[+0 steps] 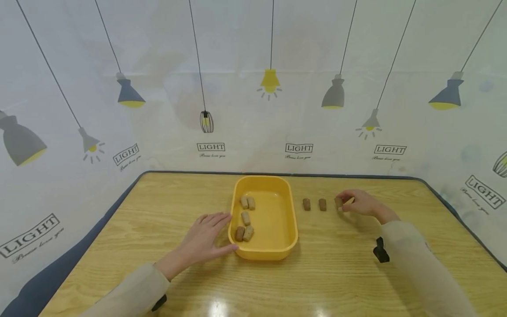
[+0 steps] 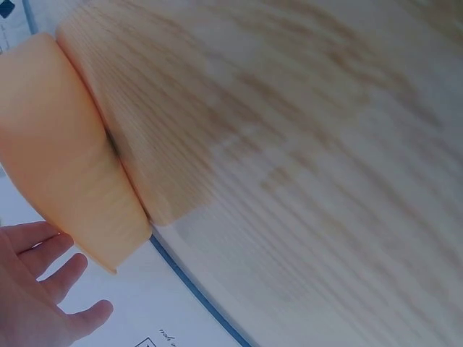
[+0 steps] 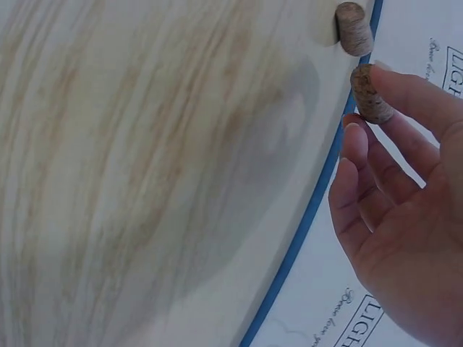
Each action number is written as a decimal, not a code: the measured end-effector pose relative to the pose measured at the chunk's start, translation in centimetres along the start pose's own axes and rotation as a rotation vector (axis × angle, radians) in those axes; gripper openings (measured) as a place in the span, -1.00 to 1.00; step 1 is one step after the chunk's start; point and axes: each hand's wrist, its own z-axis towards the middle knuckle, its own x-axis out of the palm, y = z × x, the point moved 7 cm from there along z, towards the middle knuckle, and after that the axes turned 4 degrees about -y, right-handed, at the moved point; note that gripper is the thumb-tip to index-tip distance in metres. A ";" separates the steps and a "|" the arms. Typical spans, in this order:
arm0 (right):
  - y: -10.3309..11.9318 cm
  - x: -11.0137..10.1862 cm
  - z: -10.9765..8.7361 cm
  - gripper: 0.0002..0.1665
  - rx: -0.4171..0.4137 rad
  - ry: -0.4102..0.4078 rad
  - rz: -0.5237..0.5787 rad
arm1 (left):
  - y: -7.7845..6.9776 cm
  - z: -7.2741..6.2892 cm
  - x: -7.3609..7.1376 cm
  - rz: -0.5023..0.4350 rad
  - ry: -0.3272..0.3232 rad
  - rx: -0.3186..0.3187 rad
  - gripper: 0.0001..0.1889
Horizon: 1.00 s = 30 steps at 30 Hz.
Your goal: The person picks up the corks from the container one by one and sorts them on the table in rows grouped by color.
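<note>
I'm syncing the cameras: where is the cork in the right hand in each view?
Head: the cork is right of centre, in the right hand.
Left wrist: not in it.
Right wrist: upper right, in that hand, just below another cork.
Shared landmark: the blue table edge, in all three.

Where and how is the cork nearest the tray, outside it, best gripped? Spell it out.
Probably pinch the tray-side cork by its upper sides, coming from above with the right hand once it frees the held cork. The tray-side cork is a short cylinder, apparently upright, with gaps separating it from the yellow tray and the middle cork.
</note>
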 end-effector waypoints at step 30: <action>-3.0 0.8 0.5 -0.49 0.161 -0.019 -0.057 | 0.0 0.0 -0.1 0.002 0.018 -0.007 -0.16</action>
